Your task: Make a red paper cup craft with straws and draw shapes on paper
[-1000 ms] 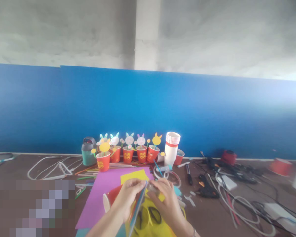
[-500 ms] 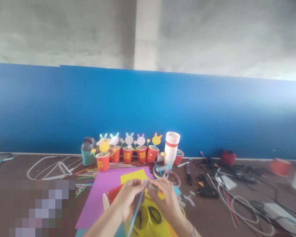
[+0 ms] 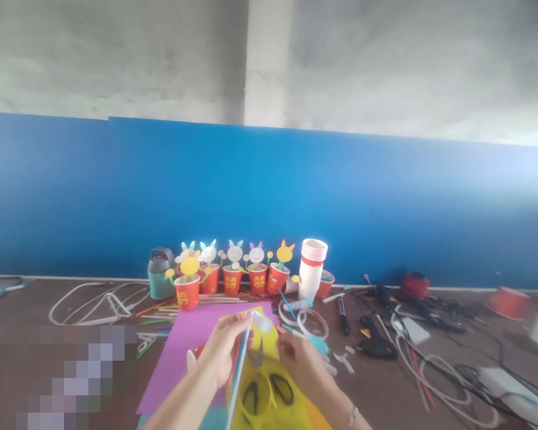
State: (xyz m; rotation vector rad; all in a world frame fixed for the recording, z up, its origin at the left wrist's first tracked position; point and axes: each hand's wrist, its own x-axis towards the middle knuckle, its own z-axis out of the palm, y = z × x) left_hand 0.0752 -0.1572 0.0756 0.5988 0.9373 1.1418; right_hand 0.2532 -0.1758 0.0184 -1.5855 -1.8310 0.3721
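Observation:
My left hand point(image 3: 228, 343) is closed around a bundle of thin coloured sticks point(image 3: 238, 376) in what looks like a long clear plastic sleeve. The sleeve's clear, crumpled end point(image 3: 262, 321) stands out past my fingertips. To the right, and apart from the bundle, my right hand point(image 3: 298, 355) has curled fingers; a small orange tip shows at them, too blurred to name. Below and between my hands, scissors with black handles point(image 3: 281, 389) lie on yellow paper point(image 3: 291, 412). A red paper cup point(image 3: 192, 357) lies on its side, partly hidden by my left hand.
Red cups with paper animal figures point(image 3: 232, 280) stand along the back, beside a stack of white cups point(image 3: 311, 275). Purple paper point(image 3: 170, 370) lies on the left. A glue gun point(image 3: 376, 343), a marker point(image 3: 343, 316) and tangled cables point(image 3: 434, 370) are on the right.
My hands have moved apart; the right one has shifted away from the bundle's top. The clear end and more of the scissors now show between them.

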